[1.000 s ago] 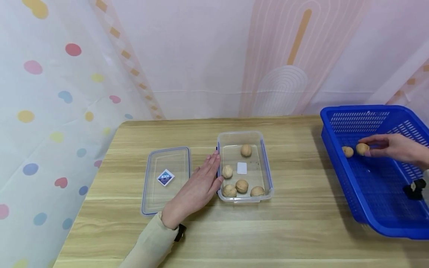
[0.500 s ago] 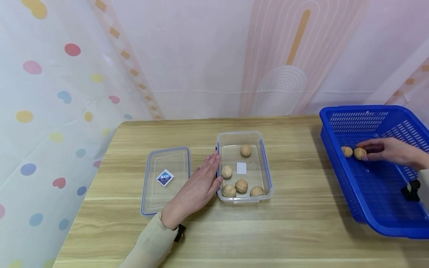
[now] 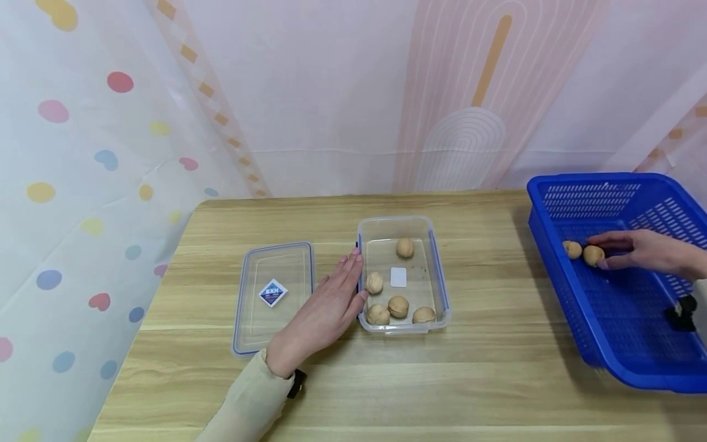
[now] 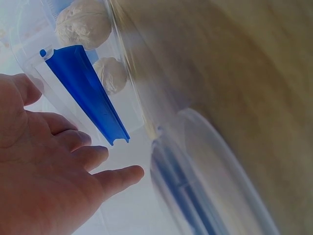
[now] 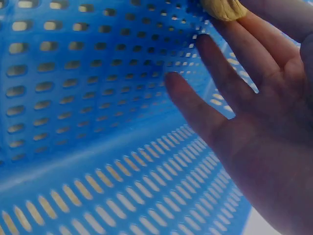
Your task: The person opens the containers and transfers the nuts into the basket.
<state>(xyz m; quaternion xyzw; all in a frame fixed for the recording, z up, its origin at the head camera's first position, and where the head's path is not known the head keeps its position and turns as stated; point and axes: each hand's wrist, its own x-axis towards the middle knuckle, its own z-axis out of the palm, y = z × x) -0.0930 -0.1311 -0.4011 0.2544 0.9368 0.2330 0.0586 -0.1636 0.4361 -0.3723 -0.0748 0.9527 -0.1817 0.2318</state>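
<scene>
My left hand (image 3: 326,304) lies with straight fingers along the left wall of a clear plastic food container (image 3: 440,270). In the left wrist view, its blue clip (image 4: 88,93) hangs beside the fingers. Several walnuts (image 3: 405,248) sit inside this container. Over at the right, my right hand (image 3: 649,250) reaches into a blue plastic basket (image 3: 593,331) and pinches a walnut (image 3: 593,255) between thumb and fingers. Just left of it, against the basket wall, is another walnut (image 3: 572,249). Only part of the pinched walnut (image 5: 224,9) shows in the right wrist view.
A clear lid (image 3: 273,325) with a blue seal and a diamond label lies left of the container, partly behind my left hand. All stand on a wooden table (image 3: 486,368). A patterned cloth (image 3: 331,92) hangs behind it.
My right hand has shifted a little left and toward me with the walnut, bringing it closer to the other one in the basket. The left hand has stayed in place.
</scene>
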